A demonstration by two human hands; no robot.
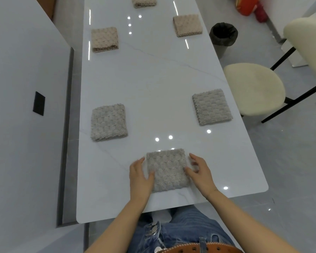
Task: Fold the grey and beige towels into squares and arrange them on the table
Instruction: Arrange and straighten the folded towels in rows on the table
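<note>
Both hands flank the nearest grey towel, folded square at the near end of the surface, dead centre between them. The left hand rests on its left edge, the right hand on its right, fingers relaxed and spread, gripping nothing. Neither is nearer, and the towel has no long axis. Two grey squares lie ahead, well apart; beige squares sit farther off. Nothing blocks a final nudge.

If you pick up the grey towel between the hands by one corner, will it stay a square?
Probably not: the grey towel looks soft and plush, so its layers would likely flop open. It should feel light, and may slide easily on the glossy table.
</note>
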